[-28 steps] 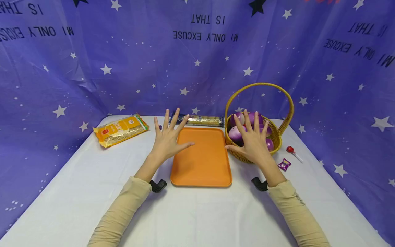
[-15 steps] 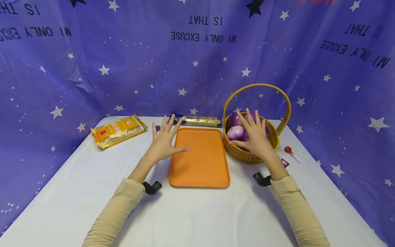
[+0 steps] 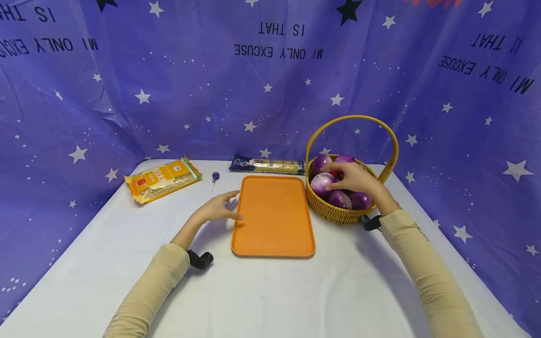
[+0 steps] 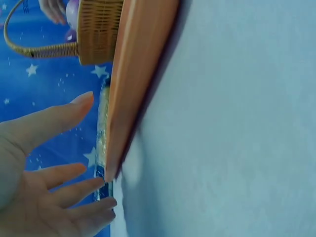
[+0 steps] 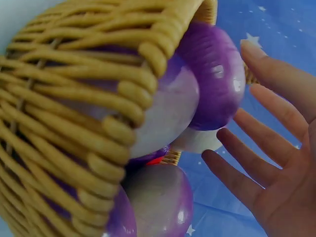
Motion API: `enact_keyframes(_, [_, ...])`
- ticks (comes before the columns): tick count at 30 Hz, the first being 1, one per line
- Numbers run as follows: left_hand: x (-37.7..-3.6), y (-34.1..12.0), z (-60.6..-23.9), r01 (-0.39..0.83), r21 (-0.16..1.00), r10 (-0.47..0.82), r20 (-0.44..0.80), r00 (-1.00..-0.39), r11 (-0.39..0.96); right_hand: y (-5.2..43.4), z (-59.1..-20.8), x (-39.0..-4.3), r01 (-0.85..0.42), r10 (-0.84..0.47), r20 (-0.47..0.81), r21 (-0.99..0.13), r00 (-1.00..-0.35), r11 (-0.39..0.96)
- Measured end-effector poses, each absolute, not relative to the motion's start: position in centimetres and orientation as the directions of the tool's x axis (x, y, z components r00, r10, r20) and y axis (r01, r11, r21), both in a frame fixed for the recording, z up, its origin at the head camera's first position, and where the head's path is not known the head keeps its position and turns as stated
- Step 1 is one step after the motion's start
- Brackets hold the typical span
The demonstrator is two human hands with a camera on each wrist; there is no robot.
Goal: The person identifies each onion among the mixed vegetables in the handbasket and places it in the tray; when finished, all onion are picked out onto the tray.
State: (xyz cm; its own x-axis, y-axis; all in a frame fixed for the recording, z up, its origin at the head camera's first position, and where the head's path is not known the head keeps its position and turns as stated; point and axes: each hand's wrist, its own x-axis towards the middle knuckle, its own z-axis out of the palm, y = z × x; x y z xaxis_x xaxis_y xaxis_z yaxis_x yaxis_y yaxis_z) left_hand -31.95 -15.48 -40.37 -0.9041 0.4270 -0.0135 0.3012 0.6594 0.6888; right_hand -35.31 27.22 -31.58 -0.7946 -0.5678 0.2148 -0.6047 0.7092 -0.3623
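Note:
My left hand (image 3: pixel 220 209) rests on the white table (image 3: pixel 270 291) at the left edge of the orange tray (image 3: pixel 274 216), fingers relaxed and holding nothing. In the left wrist view its thumb (image 4: pixel 54 121) points toward the tray rim (image 4: pixel 133 84). My right hand (image 3: pixel 355 180) reaches into the wicker basket (image 3: pixel 338 213) over several purple onions (image 3: pixel 323 183). The right wrist view shows its fingers (image 5: pixel 256 163) straight, close to an onion (image 5: pixel 217 84), gripping nothing.
A yellow noodle packet (image 3: pixel 162 179) lies at the back left, with a purple lollipop (image 3: pixel 215 177) beside it. A long spaghetti packet (image 3: pixel 268 165) lies behind the tray. The basket's tall handle (image 3: pixel 352 118) arches above my right hand. A starry purple cloth surrounds the table.
Both hands came down from a raised, spread pose. The left sank to the table beside the tray; the right moved further right and into the basket over the onions.

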Motion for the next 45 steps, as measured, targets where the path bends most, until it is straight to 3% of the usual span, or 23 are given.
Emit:
enact_keyframes(12, [-32.5,-16.5,-40.8,0.306,0.686,0.502,-0.099,-0.859,0.66,26.5,-31.6,-36.4,-0.642,-0.621,0.181,-0.33,-0.763,0.692])
enact_keyframes(19, [-32.4,-16.5,-40.7,0.316,0.66,0.497,-0.1,-0.862,0.681,25.6,-29.6,-34.3,-0.629,-0.548,0.312,-0.337,-0.776,0.7])
enact_keyframes(23, [-32.4,-16.6,-40.7,0.31,0.656,0.489,-0.104,-0.866,0.688,23.2,-29.4,-33.0,-0.684,-0.571,0.378,-0.395,-0.729,0.613])
enact_keyframes(28, [-32.5,-16.6,-40.9,0.312,0.647,0.488,-0.108,-0.866,0.696,19.1,-30.8,-32.5,-0.711,-0.619,0.362,-0.463,-0.697,0.529])
enact_keyframes(34, [-32.2,-16.4,-40.7,0.313,0.646,0.483,-0.098,-0.87,0.696,14.7,-33.7,-34.3,-0.734,-0.631,0.387,-0.457,-0.673,0.503])
enact_keyframes(45, [-32.2,-16.5,-40.5,0.321,0.634,0.484,-0.096,-0.87,0.703,7.6,-38.1,-40.4,-0.526,-0.466,0.266,-0.582,-0.844,0.62])
